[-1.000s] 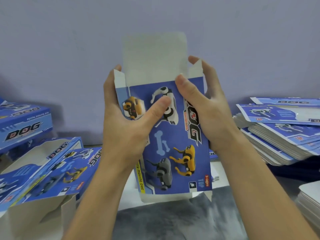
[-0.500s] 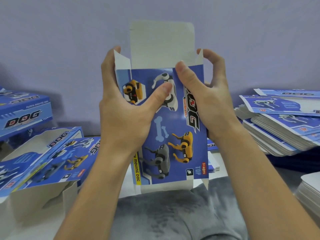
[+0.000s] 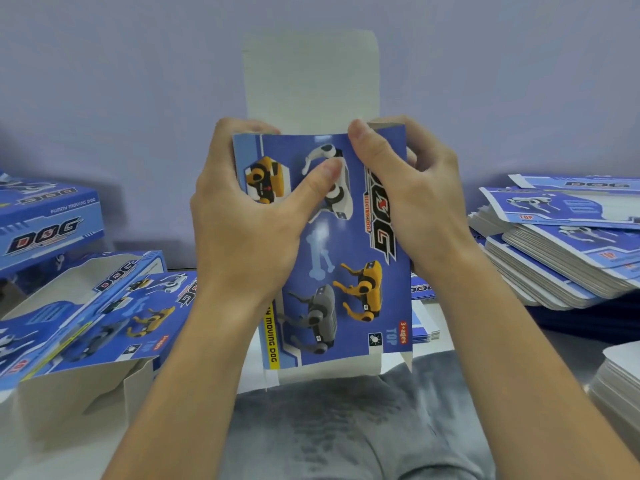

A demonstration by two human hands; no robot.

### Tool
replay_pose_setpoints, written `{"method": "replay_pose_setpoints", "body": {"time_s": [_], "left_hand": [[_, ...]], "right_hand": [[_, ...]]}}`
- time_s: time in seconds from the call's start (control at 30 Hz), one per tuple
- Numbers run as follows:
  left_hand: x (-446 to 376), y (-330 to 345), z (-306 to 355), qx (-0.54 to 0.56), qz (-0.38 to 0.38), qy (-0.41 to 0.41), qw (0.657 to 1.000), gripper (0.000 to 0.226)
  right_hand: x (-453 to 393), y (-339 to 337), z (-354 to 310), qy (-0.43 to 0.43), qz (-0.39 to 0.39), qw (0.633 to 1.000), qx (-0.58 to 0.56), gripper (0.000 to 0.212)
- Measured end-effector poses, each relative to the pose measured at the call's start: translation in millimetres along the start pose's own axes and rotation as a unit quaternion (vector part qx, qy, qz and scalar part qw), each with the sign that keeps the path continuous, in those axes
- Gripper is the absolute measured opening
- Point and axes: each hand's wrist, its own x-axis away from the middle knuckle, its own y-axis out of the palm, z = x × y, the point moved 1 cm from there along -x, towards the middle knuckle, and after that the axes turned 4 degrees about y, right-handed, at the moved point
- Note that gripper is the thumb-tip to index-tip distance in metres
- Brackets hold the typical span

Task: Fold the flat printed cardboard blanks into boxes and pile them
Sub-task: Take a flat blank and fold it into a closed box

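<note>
My left hand (image 3: pixel 242 216) grips left edge of box blank (image 3: pixel 349 258), fingers curled behind, thumb pressed flat on printed front. My right hand (image 3: pixel 412 199) pinches top right corner, thumb on front, fingers wrapped over side panel. Blank held upright between both hands, above lap, plain top flap (image 3: pixel 311 74) standing above fingers. Side flaps probably folded in; hidden by hands. Folded open box (image 3: pixel 86 306) lies at left, closed box (image 3: pixel 48 223) behind it. Stack of flat blanks (image 3: pixel 561 258) at right.
</note>
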Motion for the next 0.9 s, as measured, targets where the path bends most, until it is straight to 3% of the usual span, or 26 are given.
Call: {"method": "replay_pose_setpoints", "body": {"time_s": [0.17, 0.27, 0.3, 0.5, 0.67, 0.8, 0.9], "left_hand": [[3.5, 1.5, 4.8, 0.032, -0.026, -0.038, 0.998, 0.049], [3.6, 1.2, 6.7, 0.038, -0.029, -0.046, 0.998, 0.049], [3.1, 0.8, 7.3, 0.042, -0.030, -0.048, 0.998, 0.050], [1.7, 0.1, 5.9, 0.071, -0.038, -0.064, 0.995, 0.053], [-1.9, 3.9, 8.6, 0.117, 0.007, -0.115, 0.986, 0.051], [-6.8, 3.3, 10.0, 0.113, 0.041, -0.121, 0.985, 0.021], [-5.4, 3.6, 11.2, 0.132, 0.054, -0.120, 0.982, 0.012]], "right_hand": [[0.3, -5.1, -3.3, -0.019, -0.036, 0.999, 0.036, 0.028], [0.8, -5.0, -8.3, -0.004, -0.045, 0.999, 0.029, 0.063], [0.6, -5.6, -10.7, 0.007, -0.050, 0.999, 0.020, 0.066], [-7.2, -6.2, -21.9, 0.053, -0.038, 0.996, 0.063, 0.039], [-6.6, -1.0, -15.5, 0.056, 0.015, 0.996, 0.073, 0.021], [-10.5, -1.2, -13.0, 0.048, 0.029, 0.997, 0.058, 0.009], [-12.5, -1.5, -11.4, 0.070, 0.021, 0.996, 0.047, 0.039]]}}
